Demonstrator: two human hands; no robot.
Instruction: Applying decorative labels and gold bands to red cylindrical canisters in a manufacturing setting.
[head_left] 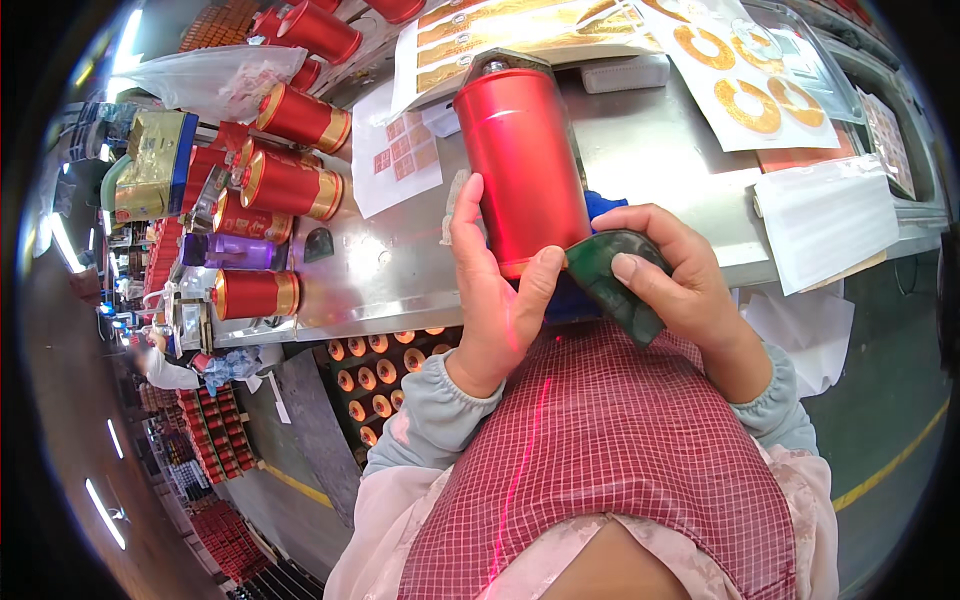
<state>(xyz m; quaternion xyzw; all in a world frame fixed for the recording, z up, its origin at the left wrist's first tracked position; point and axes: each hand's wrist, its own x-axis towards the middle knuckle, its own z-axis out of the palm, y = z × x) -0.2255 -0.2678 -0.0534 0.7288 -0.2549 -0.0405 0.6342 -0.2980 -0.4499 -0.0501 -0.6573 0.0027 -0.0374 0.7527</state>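
Note:
A glossy red metallic bottle (525, 160) lies before me, its silvery neck pointing away and its base toward me. My left hand (487, 285) is closed around its near left side, thumb by the base. My right hand (690, 280) pinches a dark green, flat scraper-like piece (618, 282) between thumb and fingers. That piece's edge meets the bottle's near right corner. Blue cloth (603, 205) shows partly behind the bottle and my right hand. What supports the bottle underneath is mostly hidden.
Several red-and-gold bottles (290, 188) stand or lie at the left of the metal table (375, 285). Sheets with gold ring stickers (748, 105) and gold strip sheets (510, 35) spread across the back. White papers (828, 220) overhang the right edge. Below sits a tray of round-topped items (386, 372).

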